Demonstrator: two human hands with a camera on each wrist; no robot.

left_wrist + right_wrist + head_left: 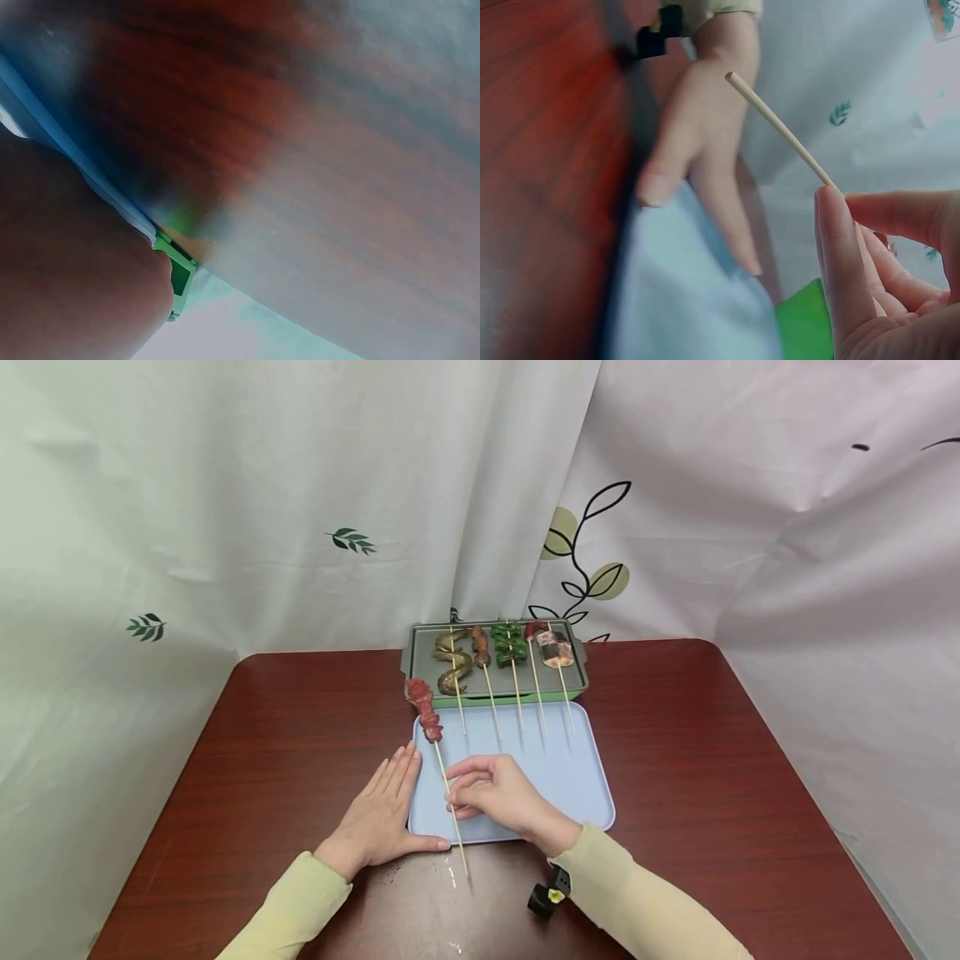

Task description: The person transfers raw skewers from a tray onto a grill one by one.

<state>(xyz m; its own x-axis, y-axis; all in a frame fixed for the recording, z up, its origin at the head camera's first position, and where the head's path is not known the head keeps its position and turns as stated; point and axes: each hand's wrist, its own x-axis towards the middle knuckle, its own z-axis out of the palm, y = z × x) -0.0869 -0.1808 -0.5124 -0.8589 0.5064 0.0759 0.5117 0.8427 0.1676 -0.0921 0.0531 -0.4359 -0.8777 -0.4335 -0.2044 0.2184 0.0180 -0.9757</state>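
Between thumb and fingers, my right hand [495, 789] pinches the wooden stick of a red meat skewer [425, 710]. The meat end points away from me, over the blue tray's far left corner. In the right wrist view the stick [780, 131] slants up from the fingertips, its blunt end free. My left hand [386, 814] rests at the near left corner of the light blue tray [540, 785], fingers straight along the left edge and thumb along the front. The left wrist view shows part of that hand [75, 255] against the tray's rim [82, 161].
Behind the tray stands a grey grill pan [423, 652] with a green base. Several skewers lie on it: a winding brown one [453, 664], brown meat [481, 647], green pepper [510, 643], dark red pieces [534, 629] and pale chunks [557, 650]. Their sticks overhang the tray.
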